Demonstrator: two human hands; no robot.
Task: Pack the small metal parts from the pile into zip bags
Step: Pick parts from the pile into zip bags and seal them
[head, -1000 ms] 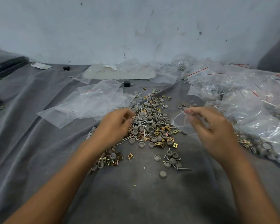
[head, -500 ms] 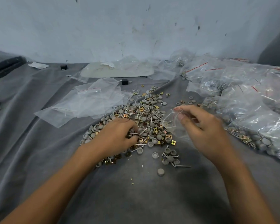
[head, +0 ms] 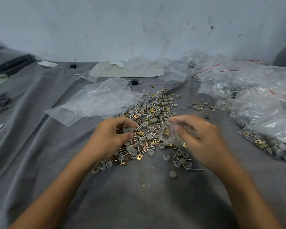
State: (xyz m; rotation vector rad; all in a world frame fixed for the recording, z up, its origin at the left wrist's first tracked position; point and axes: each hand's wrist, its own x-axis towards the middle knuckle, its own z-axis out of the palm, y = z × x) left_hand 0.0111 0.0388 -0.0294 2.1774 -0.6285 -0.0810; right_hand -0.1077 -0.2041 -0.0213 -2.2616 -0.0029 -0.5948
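Clear bag (head: 168, 136) right hand (head: 203, 142), parts (head: 153, 114) left hand (head: 109, 138)

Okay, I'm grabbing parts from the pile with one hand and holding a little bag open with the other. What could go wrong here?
1. The zip bag pinched in your right hand looks only narrowly open, so the parts gripped in your left hand could miss it.
2. The pointed screws in the pile could pierce the thin plastic.
3. Round gray caps could roll away across the wrinkled cloth.
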